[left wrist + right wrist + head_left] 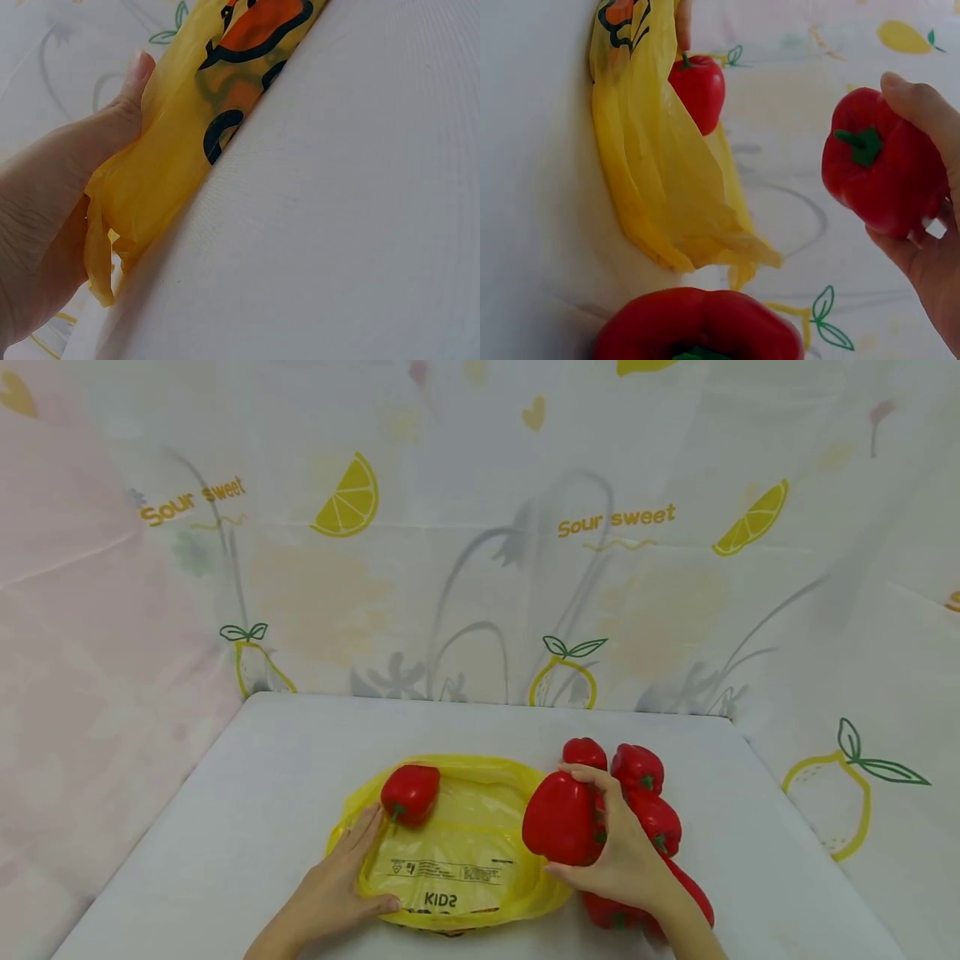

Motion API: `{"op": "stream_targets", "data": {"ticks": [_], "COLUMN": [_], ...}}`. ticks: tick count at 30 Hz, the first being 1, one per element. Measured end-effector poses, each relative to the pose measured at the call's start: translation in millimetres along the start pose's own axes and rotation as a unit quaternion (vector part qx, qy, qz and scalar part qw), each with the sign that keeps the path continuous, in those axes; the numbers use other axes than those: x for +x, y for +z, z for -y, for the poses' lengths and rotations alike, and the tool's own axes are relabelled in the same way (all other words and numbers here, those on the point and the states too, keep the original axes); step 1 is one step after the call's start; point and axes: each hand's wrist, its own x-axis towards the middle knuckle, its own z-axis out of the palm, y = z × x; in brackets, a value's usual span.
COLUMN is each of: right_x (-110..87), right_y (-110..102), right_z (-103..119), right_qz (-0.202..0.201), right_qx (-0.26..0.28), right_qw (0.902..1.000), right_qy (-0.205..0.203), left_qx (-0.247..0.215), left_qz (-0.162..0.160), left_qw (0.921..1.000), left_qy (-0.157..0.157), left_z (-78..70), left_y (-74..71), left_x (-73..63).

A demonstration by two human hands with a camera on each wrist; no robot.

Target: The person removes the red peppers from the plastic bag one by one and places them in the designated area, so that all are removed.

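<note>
A yellow plastic bag (536, 893) lies spread on the table with its mouth facing up. One red bell pepper (410, 793) with a green stem sits inside at the bag's left. Along the left rim my left hand (333, 885) rests with straight fingers and spread thumb; the left wrist view has the thumb lying against the yellow plastic (154, 169). My right hand (626, 852) grips another red bell pepper (557, 818) over the bag's right edge. Its green stem shows in the right wrist view, where fingers and thumb curl round the pepper (877, 169).
Several more red bell peppers (656, 822) are grouped on the white table (255, 793) to the right of the bag, partly hidden by my right hand. A lemon-patterned cloth (465, 568) hangs behind and at both sides of the table.
</note>
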Motion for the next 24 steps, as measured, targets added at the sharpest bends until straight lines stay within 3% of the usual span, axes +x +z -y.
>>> {"op": "stream_targets", "data": {"ticks": [15, 24], "right_x": [-20.2, -35.1], "right_y": [-33.4, -64.0], "right_z": [-13.9, -20.6], "right_qz": [-0.057, -0.101], "right_qx": [-0.06, -0.123], "right_qw": [0.996, 0.9872], "right_qy": [0.035, 0.007], "left_qx": [-0.001, 0.002], "left_qz": [-0.001, 0.005], "left_qw": [1.0, 1.0], "left_qy": [-0.005, -0.004], "left_z": [4.6, 2.5], "left_y": [3.2, 0.6], "left_x": [-0.9, 1.2]}}
